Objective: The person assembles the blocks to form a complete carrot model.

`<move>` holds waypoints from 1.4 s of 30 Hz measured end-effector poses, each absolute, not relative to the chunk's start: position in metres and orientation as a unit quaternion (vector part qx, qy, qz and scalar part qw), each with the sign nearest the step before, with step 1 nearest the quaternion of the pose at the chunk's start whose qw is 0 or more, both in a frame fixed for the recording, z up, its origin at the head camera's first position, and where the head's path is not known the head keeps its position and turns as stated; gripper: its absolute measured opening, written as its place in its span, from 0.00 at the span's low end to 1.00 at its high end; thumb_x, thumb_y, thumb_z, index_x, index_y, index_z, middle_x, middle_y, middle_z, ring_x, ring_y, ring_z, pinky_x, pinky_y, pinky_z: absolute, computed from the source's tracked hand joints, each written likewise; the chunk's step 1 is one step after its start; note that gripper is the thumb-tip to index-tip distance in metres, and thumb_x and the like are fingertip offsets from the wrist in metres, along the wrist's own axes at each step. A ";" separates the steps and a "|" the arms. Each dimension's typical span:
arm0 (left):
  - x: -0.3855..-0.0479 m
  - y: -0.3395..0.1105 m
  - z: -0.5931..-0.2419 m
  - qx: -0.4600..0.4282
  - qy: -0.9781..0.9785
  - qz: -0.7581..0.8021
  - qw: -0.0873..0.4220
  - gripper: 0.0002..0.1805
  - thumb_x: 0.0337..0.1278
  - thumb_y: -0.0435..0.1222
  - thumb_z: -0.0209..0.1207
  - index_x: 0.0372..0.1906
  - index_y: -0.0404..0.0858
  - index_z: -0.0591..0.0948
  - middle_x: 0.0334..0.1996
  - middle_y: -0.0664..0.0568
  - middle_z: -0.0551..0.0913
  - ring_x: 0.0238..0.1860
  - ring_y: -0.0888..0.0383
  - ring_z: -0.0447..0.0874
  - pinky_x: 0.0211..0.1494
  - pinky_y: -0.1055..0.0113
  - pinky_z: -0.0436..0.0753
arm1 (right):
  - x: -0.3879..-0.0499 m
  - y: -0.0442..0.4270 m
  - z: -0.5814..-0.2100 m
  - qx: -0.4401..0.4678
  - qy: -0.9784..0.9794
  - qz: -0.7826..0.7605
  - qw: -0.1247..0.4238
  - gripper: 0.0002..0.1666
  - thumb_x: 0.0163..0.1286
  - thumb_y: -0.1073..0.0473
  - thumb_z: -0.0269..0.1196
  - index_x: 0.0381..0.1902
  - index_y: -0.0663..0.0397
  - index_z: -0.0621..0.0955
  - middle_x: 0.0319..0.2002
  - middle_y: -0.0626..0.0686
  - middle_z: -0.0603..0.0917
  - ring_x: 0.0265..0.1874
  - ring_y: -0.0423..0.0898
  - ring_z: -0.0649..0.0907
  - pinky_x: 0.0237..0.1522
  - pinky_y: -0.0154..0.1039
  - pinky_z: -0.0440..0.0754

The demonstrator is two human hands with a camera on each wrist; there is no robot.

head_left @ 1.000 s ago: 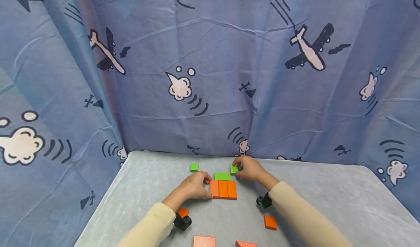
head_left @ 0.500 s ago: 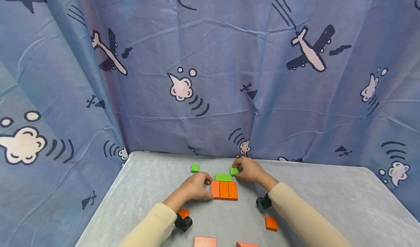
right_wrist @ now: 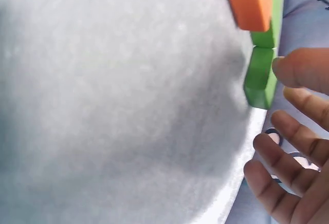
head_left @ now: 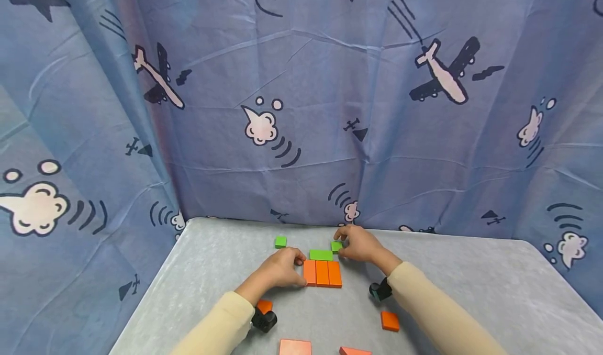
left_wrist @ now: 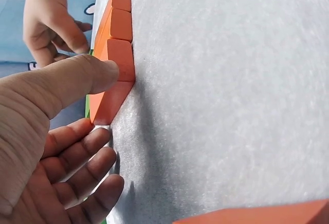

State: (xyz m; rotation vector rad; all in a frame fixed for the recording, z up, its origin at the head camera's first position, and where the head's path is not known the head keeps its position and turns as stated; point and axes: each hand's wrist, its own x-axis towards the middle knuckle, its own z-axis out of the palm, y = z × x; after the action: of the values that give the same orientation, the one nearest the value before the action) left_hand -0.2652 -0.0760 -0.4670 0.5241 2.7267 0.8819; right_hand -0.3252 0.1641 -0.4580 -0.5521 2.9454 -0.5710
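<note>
"Blue printed curtain (head_left: 301,82) hangs behind the pale grey table (head_left: 471,287). Why is the work bunched toward the surface's far edge?"

"Three orange blocks (head_left: 322,274) lie side by side there, with a green bar (head_left: 321,255) along their far ends; each seems to square up its neighbour."

"And the left hand (head_left: 281,267)?"

"Pinching the leftmost orange block (head_left: 309,272), thumb on its near end, index fingertip by its farther corner, probably so the row can't slide."

"The right hand (head_left: 360,245)?"

"Loosely spread (its wrist view shows the index fingertip standing apart). Its thumb seems to touch the small green block (head_left: 336,247) beside the bar's right end, perhaps to true it up."

"That other green block (head_left: 280,242)?"

"Near the far edge, left of the bar and apart from it, in neither hand."
</note>
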 end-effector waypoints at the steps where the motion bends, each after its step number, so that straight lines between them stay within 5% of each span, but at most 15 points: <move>1: -0.266 -0.076 -0.467 0.180 0.930 0.300 0.113 0.28 0.34 0.40 0.74 0.48 0.40 0.81 0.41 0.55 0.82 0.44 0.59 0.79 0.51 0.63 0.78 | -0.324 0.164 -0.456 -0.183 0.964 -0.187 0.043 0.18 0.50 0.58 0.73 0.42 0.49 0.84 0.38 0.50 0.83 0.36 0.45 0.78 0.40 0.43 0.79; 13: -0.269 -0.080 -0.469 0.204 0.924 0.309 0.095 0.29 0.38 0.43 0.73 0.51 0.40 0.80 0.45 0.53 0.82 0.42 0.59 0.79 0.48 0.65 0.78 | -0.289 0.165 -0.445 -0.211 0.962 -0.163 0.061 0.20 0.50 0.51 0.72 0.41 0.49 0.84 0.36 0.49 0.82 0.34 0.43 0.77 0.38 0.43 0.77; 24: -0.293 -0.108 -0.452 0.161 0.931 0.323 0.050 0.25 0.52 0.42 0.67 0.56 0.41 0.79 0.50 0.47 0.79 0.48 0.50 0.80 0.50 0.56 0.79 | -0.268 0.164 -0.455 -0.189 0.969 -0.139 0.075 0.26 0.43 0.49 0.77 0.41 0.49 0.84 0.35 0.47 0.81 0.33 0.42 0.76 0.40 0.44 0.79; 42: -0.322 -0.121 -0.460 0.092 0.961 0.255 0.060 0.22 0.45 0.38 0.71 0.50 0.44 0.83 0.45 0.50 0.79 0.46 0.53 0.78 0.51 0.56 0.78 | -0.265 0.161 -0.452 -0.197 0.968 -0.140 0.073 0.25 0.43 0.51 0.77 0.41 0.47 0.83 0.35 0.47 0.80 0.33 0.42 0.76 0.39 0.45 0.78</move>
State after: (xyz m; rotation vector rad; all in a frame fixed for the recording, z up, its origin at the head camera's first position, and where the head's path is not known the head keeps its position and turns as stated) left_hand -0.3219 -0.1211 -0.4600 0.2780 2.9087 0.7727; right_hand -0.2646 0.1612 -0.4519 -0.5916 2.9060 -0.4204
